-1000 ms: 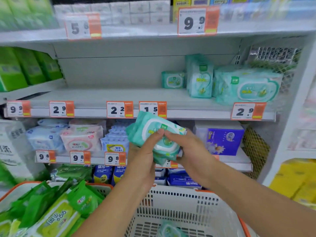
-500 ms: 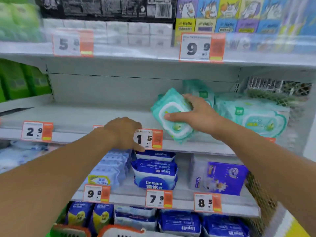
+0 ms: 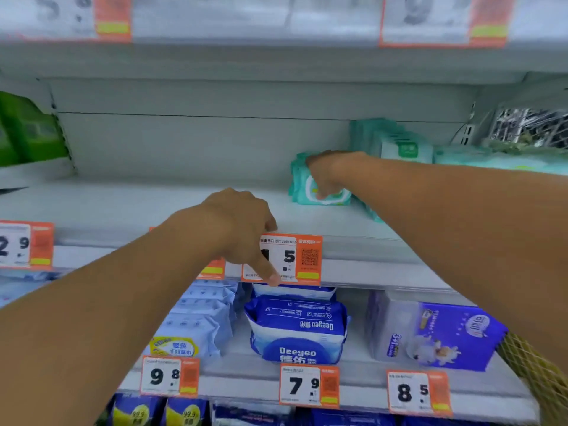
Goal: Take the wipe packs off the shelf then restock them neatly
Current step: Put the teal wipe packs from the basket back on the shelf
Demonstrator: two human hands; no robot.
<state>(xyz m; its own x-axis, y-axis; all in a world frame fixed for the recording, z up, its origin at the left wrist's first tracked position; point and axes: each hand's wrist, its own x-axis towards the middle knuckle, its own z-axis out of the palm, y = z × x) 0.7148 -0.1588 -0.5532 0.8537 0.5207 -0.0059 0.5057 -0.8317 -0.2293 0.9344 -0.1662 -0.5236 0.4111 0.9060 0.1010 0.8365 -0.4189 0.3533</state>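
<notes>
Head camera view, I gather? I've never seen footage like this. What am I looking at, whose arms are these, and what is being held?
Yes: one wide-angle camera worn on a person's head, looking forward and down, so both arms are theirs. No robot. They face white shop shelves. The right hand grips a teal wipe pack standing on the middle shelf, beside more teal packs further right. The left hand rests at the shelf edge, a finger touching the 1.5 price tag. Below sit blue Deeyeo packs and a purple pack.
</notes>
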